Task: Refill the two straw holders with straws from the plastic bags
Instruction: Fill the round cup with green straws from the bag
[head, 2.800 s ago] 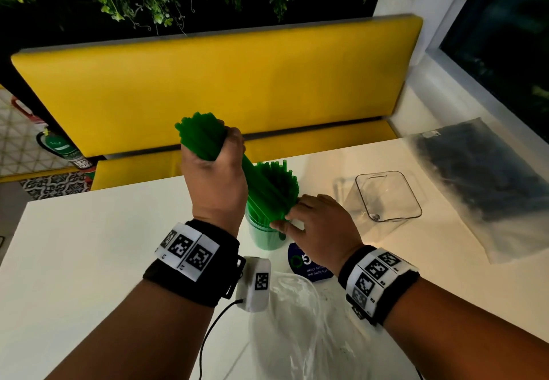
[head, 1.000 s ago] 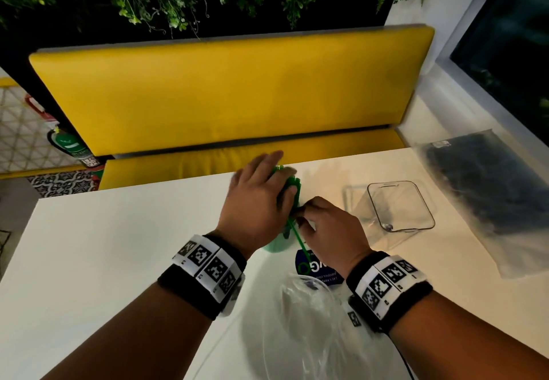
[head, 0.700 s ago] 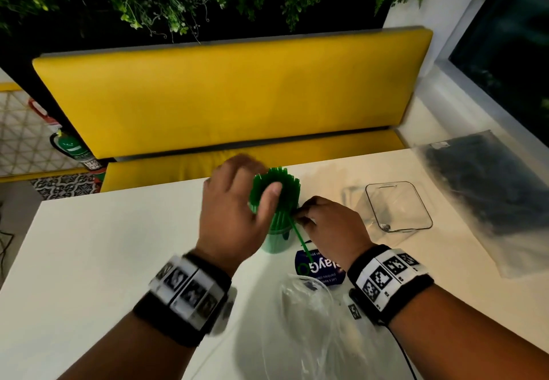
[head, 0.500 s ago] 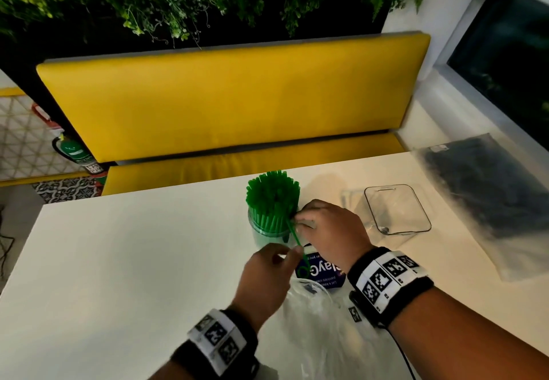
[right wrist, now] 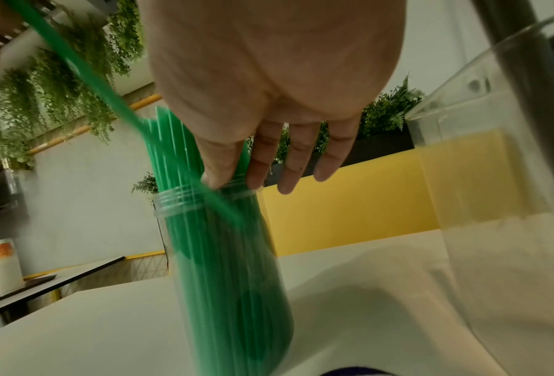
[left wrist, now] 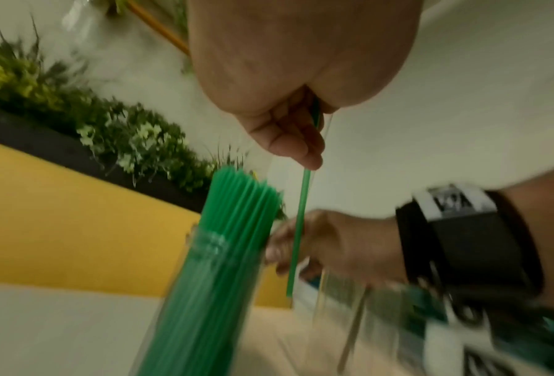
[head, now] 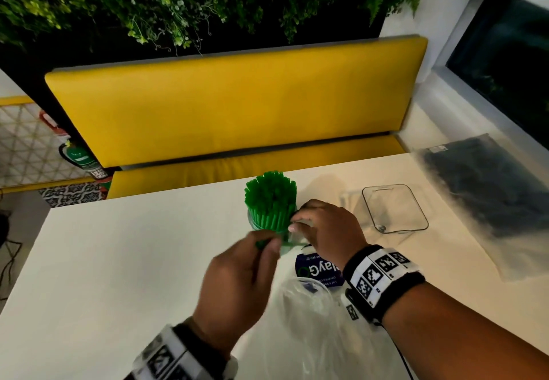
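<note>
You are working at a wide white table (head: 124, 260), and the biggest things on it are the two bags: the flat clear plastic bag of dark straws (head: 487, 189) lying well apart on your right, and the crumpled, apparently empty clear plastic bag (head: 312, 326) just in front of you. That loose film near your wrists is a likely snag: catch it while reaching and it could tug at the holder.

The empty clear rectangular plastic holder (head: 395, 210) stands to the right, not yet filled. The tall clear round holder packed with green straws (head: 271, 201) stands near the table's middle. It looks tall, narrow and crammed, so I judge that it tips easily if pushed sideways.

Your right hand (head: 326, 231) rests its fingers (right wrist: 256, 165) against the holder's rim and the bundle, nearly straight, steadying rather than clasping. Ease that off and a hard poke could topple it.

Your left hand (head: 237, 284) pinches one loose thin green straw (left wrist: 298, 229) just beside the bundle. Forced into so tight a pack, it may buckle or push its neighbours out.
</note>
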{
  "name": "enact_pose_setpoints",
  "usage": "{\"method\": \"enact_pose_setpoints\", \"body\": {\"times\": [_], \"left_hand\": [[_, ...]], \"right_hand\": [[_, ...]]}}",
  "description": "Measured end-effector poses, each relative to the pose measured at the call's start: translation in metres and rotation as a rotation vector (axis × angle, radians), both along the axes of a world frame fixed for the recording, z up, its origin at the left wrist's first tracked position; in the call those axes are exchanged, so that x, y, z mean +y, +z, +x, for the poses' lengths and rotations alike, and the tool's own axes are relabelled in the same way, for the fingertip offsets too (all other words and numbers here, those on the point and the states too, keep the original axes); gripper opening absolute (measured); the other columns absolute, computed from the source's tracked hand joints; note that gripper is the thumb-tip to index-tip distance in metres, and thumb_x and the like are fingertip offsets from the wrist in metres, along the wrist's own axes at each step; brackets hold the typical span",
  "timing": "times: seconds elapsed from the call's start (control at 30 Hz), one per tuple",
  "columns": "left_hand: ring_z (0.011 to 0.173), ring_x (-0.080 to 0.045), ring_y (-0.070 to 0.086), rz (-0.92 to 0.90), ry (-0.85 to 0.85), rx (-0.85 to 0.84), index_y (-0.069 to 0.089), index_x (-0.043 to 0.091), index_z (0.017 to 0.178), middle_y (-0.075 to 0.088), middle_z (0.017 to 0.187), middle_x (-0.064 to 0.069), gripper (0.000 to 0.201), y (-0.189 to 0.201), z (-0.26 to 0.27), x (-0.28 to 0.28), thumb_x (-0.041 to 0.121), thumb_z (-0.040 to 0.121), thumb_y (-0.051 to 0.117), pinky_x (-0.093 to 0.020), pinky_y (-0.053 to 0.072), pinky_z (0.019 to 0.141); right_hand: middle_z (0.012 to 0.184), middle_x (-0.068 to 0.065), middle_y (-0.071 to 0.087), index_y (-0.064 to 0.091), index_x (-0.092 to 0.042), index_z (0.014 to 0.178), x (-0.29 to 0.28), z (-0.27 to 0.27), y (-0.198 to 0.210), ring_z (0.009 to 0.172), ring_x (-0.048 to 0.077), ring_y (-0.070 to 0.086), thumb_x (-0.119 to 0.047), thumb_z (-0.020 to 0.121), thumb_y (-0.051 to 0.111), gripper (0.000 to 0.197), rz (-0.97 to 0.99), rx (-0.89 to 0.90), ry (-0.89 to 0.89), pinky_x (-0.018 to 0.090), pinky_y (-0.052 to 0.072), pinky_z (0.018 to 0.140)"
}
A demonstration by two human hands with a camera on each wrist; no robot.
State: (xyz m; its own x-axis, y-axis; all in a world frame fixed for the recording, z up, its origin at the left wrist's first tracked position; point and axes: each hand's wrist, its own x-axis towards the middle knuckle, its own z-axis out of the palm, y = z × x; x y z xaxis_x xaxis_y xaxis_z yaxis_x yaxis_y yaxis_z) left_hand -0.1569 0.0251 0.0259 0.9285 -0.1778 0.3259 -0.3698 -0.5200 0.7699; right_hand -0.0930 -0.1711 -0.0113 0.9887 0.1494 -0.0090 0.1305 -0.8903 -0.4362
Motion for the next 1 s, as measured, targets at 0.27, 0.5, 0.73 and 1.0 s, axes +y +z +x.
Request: {"method": "enact_pose_setpoints", "body": {"times": [0.27, 0.5, 0.73, 1.0], "left_hand": [[0.058, -0.022, 0.067, 0.167, 0.121, -0.288, 0.058, 0.023, 0.102, 0.067, 0.07, 0.004, 0.031, 0.06, 0.022, 0.021, 0.046, 0.103, 0.037, -0.04, 0.053, 0.052], [0.056, -0.023, 0.064, 0.409, 0.028, -0.31, 0.069, 0.017, 0.093, 0.071, 0.074, 0.002, 0.028, 0.046, 0.035, 0.007, 0.036, 0.097, 0.048, -0.031, 0.048, 0.047], [0.096, -0.022, 0.062, 0.52, 0.075, -0.071, 0.052, 0.024, 0.128, 0.058, 0.115, -0.001, 0.055, 0.031, 0.057, -0.002, 0.049, 0.083, 0.069, -0.029, 0.047, 0.069], [0.152, -0.033, 0.005, 0.974, -0.099, -0.098, 0.026, 0.033, 0.153, 0.016, 0.164, -0.006, 0.054, 0.006, 0.094, -0.051, 0.053, 0.102, 0.025, -0.065, 0.01, 0.116]], "right_hand": [[0.103, -0.013, 0.068, 0.072, -0.037, 0.101, 0.001, 0.0, -0.002, 0.088, 0.013, 0.065, -0.05, 0.09, 0.058, 0.022, -0.029, 0.002, -0.02, 0.029, 0.051, 0.073], [0.106, -0.013, 0.066, 0.071, -0.036, 0.103, 0.004, 0.0, 0.002, 0.092, 0.013, 0.064, -0.049, 0.09, 0.057, 0.022, -0.049, 0.042, -0.018, 0.03, 0.05, 0.075], [0.109, -0.014, 0.065, 0.07, -0.035, 0.104, 0.003, 0.0, 0.006, 0.096, 0.012, 0.062, -0.047, 0.092, 0.056, 0.022, -0.056, 0.071, -0.027, 0.028, 0.046, 0.073], [0.11, -0.002, 0.067, 0.066, -0.024, 0.11, 0.007, -0.005, 0.014, 0.099, 0.022, 0.063, -0.04, 0.095, 0.052, 0.025, -0.119, 0.038, -0.039, 0.029, 0.042, 0.07]]}}
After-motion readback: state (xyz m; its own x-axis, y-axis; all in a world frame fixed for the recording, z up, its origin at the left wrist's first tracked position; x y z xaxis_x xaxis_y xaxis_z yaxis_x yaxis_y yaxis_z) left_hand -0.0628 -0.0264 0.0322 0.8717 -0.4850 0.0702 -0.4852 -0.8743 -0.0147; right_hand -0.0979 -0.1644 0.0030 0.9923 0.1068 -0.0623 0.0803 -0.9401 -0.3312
